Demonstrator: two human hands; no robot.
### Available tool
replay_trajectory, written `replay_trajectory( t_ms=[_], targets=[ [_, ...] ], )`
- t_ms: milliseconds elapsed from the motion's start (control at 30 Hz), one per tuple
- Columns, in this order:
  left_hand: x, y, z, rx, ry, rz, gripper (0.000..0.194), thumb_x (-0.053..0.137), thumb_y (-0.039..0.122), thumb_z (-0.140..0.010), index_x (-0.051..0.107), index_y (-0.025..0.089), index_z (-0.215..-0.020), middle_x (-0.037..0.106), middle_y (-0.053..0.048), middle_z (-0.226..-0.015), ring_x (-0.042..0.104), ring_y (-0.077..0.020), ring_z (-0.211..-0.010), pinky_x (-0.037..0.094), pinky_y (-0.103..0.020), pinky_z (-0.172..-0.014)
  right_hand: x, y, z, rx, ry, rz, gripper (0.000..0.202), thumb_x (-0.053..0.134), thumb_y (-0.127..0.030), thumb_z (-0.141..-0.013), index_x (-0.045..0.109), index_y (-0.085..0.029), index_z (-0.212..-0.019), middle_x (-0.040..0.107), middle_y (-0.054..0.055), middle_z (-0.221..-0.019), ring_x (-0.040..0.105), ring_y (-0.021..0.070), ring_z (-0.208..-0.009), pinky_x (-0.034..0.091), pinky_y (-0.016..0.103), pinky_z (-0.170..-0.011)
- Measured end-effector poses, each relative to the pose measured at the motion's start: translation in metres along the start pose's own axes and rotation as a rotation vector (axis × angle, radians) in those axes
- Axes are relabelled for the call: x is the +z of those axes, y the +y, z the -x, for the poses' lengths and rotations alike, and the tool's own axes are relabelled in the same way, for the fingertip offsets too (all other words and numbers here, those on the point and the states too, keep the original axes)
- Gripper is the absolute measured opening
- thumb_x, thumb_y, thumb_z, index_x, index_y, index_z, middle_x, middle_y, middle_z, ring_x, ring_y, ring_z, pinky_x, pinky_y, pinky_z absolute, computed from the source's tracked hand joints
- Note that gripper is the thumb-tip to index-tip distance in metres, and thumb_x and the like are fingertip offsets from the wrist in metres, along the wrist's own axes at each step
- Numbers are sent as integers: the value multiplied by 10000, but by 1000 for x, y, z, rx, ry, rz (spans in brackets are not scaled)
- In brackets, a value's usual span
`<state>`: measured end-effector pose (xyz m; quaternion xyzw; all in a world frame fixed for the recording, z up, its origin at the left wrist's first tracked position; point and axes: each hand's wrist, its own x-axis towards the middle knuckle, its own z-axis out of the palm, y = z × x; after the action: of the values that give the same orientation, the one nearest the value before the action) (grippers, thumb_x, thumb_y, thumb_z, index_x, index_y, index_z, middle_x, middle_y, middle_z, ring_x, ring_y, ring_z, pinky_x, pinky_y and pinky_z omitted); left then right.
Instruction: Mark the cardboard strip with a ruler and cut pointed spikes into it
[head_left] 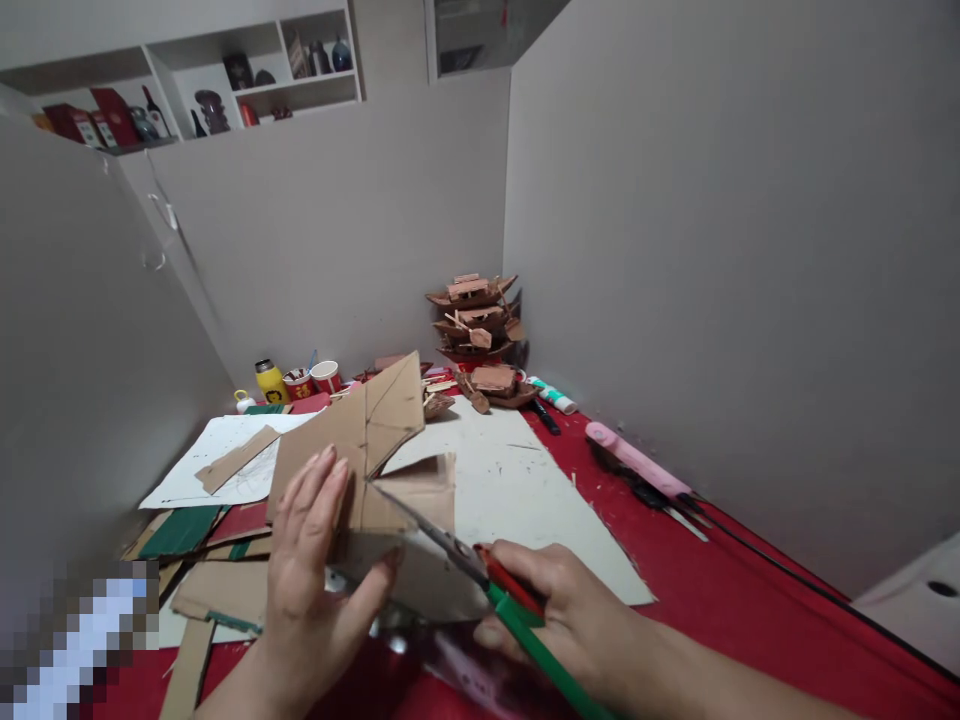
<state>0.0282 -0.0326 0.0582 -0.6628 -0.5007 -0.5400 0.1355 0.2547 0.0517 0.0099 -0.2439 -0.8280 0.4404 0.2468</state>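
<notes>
A piece of brown cardboard (397,400) with drawn pencil lines is held tilted up over the table in the head view. My left hand (307,560) grips it at its lower left, fingers across the front and thumb near the bottom edge. My right hand (555,600) is closed around scissors (517,630) with red and green handles. Their blade tips touch the cardboard beside my left fingers, where a slit opens toward the right. Below the slit, a cardboard flap (427,495) hangs from the same sheet or lies behind it; I cannot tell which.
Brown model boats (480,320) stand stacked at the back corner. A white board (540,500) covers part of the red table (720,620). Cardboard scraps (217,590) lie at left. A pink glue gun or similar tool (637,460) lies at right; a yellow bottle (271,381) stands behind.
</notes>
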Motion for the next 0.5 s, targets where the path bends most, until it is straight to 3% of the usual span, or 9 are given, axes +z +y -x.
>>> replay_trajectory(
  t_ms=[100, 200, 267, 400, 500],
  targets=[
    [-1, -2, -1, 3, -15, 3, 696, 651, 20, -721, 582, 336, -1337, 621, -57, -1352, 530, -302, -1280, 334, -470, -1112, 4, -2, 1, -22, -17, 113, 346, 673, -472, -783, 461, -208, -714, 387, -73, -548, 280, 91, -502, 275, 223, -484],
    [-9, 2, -4, -162, 57, 142, 485, 691, 50, -681, 749, 300, -1093, 730, -83, -1156, 634, -321, -1145, 397, -449, -1065, 2, -2, -2, -109, 36, 231, 354, 689, -474, -775, 451, -217, -726, 389, -79, -544, 269, 89, -484, 256, 228, -476],
    [-15, 6, -7, -237, 61, 202, 447, 744, 53, -628, 780, 275, -1014, 744, -108, -1108, 660, -333, -1098, 416, -430, -1048, -2, -1, -3, -203, 108, 344, 373, 678, -515, -782, 461, -216, -735, 425, -65, -565, 303, 93, -483, 254, 237, -481],
    [-27, 16, -17, -185, -72, 166, 489, 771, 43, -618, 774, 265, -1055, 751, -98, -1092, 678, -306, -1065, 440, -353, -1024, -14, -4, -3, -351, 240, 521, 403, 607, -593, -823, 525, -203, -766, 518, -14, -612, 442, 124, -510, 287, 254, -505],
    [-36, 37, -30, -186, -62, 178, 410, 817, 94, -584, 803, 270, -955, 780, -68, -933, 712, -296, -940, 501, -326, -952, -20, -6, -2, -410, 318, 584, 428, 568, -613, -844, 569, -187, -812, 546, 7, -610, 495, 148, -526, 307, 267, -521]
  ],
)
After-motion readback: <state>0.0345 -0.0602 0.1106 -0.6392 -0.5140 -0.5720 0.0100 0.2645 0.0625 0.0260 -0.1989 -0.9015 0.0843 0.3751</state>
